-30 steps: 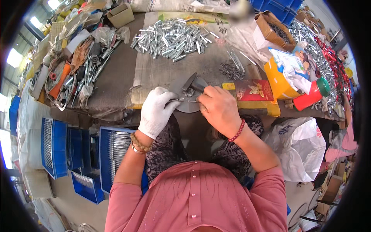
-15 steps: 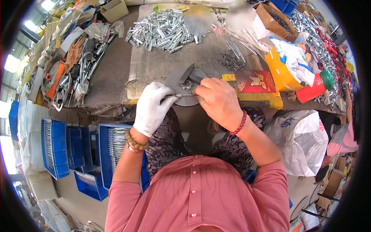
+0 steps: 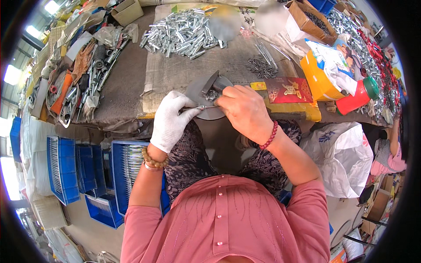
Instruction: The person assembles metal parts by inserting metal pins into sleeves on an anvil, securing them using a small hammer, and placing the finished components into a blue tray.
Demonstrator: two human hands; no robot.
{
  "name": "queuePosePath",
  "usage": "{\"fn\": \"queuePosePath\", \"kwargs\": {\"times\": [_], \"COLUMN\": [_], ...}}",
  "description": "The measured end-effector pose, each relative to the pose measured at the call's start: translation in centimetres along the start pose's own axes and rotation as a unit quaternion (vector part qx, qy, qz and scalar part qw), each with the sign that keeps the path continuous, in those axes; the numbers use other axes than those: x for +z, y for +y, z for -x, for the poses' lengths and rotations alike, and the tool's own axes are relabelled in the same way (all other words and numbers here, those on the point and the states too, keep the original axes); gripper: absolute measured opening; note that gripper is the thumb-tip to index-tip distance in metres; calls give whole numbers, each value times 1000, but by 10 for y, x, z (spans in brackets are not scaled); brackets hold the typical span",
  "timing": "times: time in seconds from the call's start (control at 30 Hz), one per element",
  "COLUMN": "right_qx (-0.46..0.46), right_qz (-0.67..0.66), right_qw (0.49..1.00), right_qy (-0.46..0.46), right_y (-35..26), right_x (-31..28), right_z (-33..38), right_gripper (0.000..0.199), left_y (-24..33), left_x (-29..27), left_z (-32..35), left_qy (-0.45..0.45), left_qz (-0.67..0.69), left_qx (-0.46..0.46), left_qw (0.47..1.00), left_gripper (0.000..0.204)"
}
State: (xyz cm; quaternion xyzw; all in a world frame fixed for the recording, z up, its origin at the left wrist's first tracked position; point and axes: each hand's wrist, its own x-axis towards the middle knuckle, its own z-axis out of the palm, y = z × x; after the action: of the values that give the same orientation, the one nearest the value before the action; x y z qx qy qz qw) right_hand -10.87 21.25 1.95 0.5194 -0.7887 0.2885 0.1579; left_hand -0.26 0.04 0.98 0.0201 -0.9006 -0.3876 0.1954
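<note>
Item: my left hand (image 3: 170,119), gloved, pinching a small metal piece (image 3: 202,107), frame centre, over a round plate (image 3: 211,115).
Item: my right hand (image 3: 246,113), bare, fingers curled on a thin rod (image 3: 211,107); hammer (image 3: 211,82) adjacent, grip on it unclear.
Change: gap between parts now apparently closed; likely aligned.

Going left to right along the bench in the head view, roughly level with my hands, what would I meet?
Long orange handle-like piece → white-gloved left hand → slim silver metal rod → bare right hand → flat red-and-gold paper packet → green-lidded red cylindrical jar.
</note>
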Motion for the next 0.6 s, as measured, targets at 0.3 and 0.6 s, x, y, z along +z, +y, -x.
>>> {"fn": "queuePosePath", "kwargs": {"times": [0.3, 0.6], "right_qx": [-26, 222], "right_qz": [-19, 120], "right_qw": [999, 963], "right_qy": [2, 92], "right_y": [-1, 91], "right_x": [8, -50], "right_z": [2, 29], "right_gripper": [7, 13], "left_y": [-3, 6], "left_x": [0, 3], "left_z": [4, -3], "left_qy": [-6, -6], "left_qz": [-2, 3], "left_qx": [25, 23], "left_qw": [1000, 1000], "left_gripper": [16, 15]}}
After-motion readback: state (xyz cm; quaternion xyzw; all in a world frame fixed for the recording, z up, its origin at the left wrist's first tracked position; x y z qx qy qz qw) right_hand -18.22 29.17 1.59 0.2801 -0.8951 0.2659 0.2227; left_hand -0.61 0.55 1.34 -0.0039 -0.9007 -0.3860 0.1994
